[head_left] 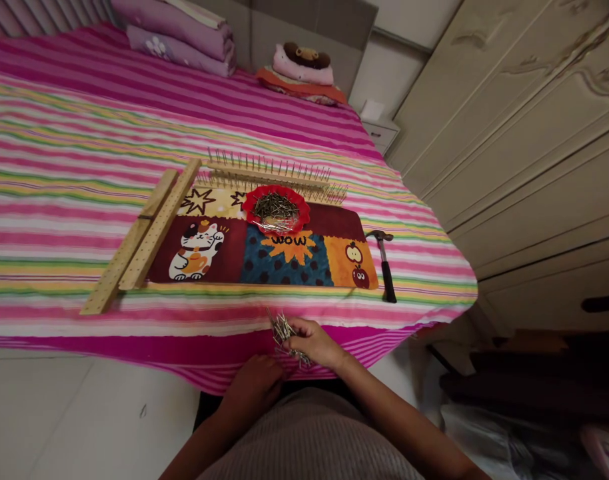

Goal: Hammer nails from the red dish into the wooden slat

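Note:
My right hand (314,341) is closed round a bunch of small metal nails (283,329) at the near edge of the bed. My left hand (253,383) sits just below and left of it, fingers curled, close to the nails; what it holds is hidden. On a colourful cartoon mat (204,257) lies a red dish (300,212) heaped with more nails. Behind the dish, wooden strips studded with upright nails (264,175) lie across the bed. Two plain drilled wooden strips (144,237) lie slanted at the mat's left end.
A hammer (384,263) lies at the mat's right end. The striped pink bedspread (69,140) covers the bed, with folded bedding (184,33) and a plush toy (304,63) at the far end. A cream wardrobe (534,133) stands on the right; pale tiled floor (74,413) lies below left.

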The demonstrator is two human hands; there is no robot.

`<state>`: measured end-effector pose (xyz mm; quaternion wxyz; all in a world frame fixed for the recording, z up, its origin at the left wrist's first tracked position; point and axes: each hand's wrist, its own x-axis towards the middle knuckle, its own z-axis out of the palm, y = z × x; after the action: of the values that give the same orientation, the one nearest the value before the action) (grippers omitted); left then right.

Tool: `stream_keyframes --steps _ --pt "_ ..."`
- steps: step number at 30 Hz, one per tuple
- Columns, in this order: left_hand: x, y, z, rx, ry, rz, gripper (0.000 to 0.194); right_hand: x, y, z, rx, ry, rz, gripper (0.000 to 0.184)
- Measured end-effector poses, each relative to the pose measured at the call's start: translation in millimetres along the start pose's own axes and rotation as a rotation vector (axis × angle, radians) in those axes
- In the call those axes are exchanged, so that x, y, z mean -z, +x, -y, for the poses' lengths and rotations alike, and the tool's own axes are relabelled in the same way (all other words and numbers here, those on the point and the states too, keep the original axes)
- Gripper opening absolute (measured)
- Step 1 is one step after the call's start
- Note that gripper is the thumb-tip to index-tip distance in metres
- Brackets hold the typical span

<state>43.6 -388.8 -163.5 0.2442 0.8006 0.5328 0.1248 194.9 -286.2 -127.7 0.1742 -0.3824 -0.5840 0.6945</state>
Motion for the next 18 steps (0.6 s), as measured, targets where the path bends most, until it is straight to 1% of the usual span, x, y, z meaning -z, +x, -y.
stream_keyframes --steps 4,6,8,11,13,15,18 --pt "-4.3 0.3 4.3 -0.011 -0.024 -0.015 0.019 6.7 2.6 31.9 -0.032 0.045 0.046 0.012" --pt "-8.5 0.4 6.7 -0.008 -0.026 -0.015 0.018 12.1 9.8 51.4 -0.024 0.037 0.056 0.015" --pt "-11.9 0.1 8.4 -0.006 -0.032 -0.047 0.019 19.4 22.0 73.2 -0.002 0.008 0.051 0.017" --pt "-13.7 -0.8 10.1 -0.035 -0.017 -0.113 0.020 32.7 48.4 109.7 0.049 -0.070 0.029 0.016" --pt "-13.6 -1.1 12.0 -0.057 -0.005 -0.131 0.019 42.3 70.7 134.2 0.095 -0.141 0.008 0.017" --pt "-13.8 -0.7 15.2 -0.070 -0.003 -0.120 0.018 51.8 96.0 156.3 0.151 -0.232 -0.036 0.013" --pt "-14.9 2.1 21.3 -0.081 0.014 -0.058 0.021 64.4 137.7 180.5 0.250 -0.376 -0.119 0.015"
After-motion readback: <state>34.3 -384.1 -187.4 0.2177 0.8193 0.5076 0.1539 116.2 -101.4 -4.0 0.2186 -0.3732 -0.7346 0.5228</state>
